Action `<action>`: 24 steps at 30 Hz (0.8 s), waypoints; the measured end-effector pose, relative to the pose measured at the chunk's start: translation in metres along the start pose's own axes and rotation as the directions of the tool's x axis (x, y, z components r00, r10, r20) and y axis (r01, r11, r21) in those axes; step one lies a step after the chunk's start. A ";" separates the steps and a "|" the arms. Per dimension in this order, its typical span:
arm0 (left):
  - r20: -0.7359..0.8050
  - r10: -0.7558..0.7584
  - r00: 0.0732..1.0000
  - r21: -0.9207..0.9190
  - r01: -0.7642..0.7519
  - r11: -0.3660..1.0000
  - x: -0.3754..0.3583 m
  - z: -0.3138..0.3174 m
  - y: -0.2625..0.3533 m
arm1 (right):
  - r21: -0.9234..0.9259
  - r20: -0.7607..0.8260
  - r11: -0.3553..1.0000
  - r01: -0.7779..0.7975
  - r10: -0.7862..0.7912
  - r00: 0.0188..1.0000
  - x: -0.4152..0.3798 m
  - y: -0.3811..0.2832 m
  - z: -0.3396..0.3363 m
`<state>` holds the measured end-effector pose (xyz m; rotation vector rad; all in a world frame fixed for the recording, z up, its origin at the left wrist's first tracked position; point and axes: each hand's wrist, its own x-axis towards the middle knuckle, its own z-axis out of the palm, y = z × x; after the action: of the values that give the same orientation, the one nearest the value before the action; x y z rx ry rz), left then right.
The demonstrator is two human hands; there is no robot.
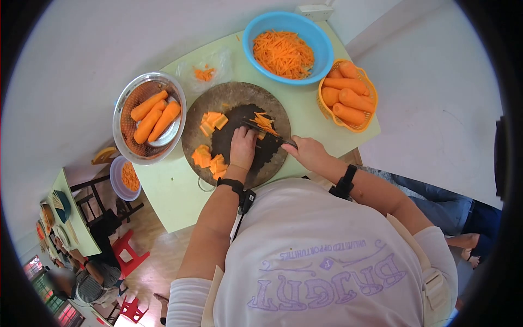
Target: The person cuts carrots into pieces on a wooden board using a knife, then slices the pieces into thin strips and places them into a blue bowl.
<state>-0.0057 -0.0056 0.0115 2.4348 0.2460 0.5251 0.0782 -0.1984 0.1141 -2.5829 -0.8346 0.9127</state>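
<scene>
A: Where are the carrot strips (263, 122)?
B: On the round board (237, 91), just upper right of the fingers of the left hand (242, 151). The knife (268, 133) slants from upper left to lower right, between most of them and that hand.
A: How do the strips lie?
B: Roughly along the blade, in a loose bunch.
A: Which hand is nearer?
B: The left. Its fingers are bent downward; whether they clamp a piece cannot be told. The right hand (311, 155), lower right of the strips, has its fingers closed around the knife's handle.
A: And the cut carrot pieces (212, 123)?
B: On the board's left side, with more below them.
A: Farther out?
B: The counter (163, 197) bears the board, a metal colander (123, 143) of whole carrots (147, 123) at left, a blue basin (322, 46) of shreds (280, 54) at top and an orange basket (358, 127) at upper right.
</scene>
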 end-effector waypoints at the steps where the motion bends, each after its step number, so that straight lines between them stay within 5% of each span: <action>1: 0.005 0.011 1.000 0.011 -0.011 1.000 0.000 0.000 -0.001 | 0.000 -0.001 1.000 0.002 -0.002 1.000 0.000 0.001 -0.001; 6: -0.007 0.040 0.999 -0.004 -0.040 0.999 0.001 0.000 -0.001 | 0.162 0.027 0.987 -0.008 0.004 1.000 -0.001 0.001 -0.007; 24: -0.012 0.023 1.000 0.004 -0.023 1.000 -0.002 0.001 -0.004 | 0.023 0.016 1.000 -0.003 0.002 1.000 -0.001 -0.006 -0.002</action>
<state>-0.0069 -0.0035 0.0077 2.4414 0.2243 0.5495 0.0765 -0.1947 0.1187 -2.5606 -0.8202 0.9393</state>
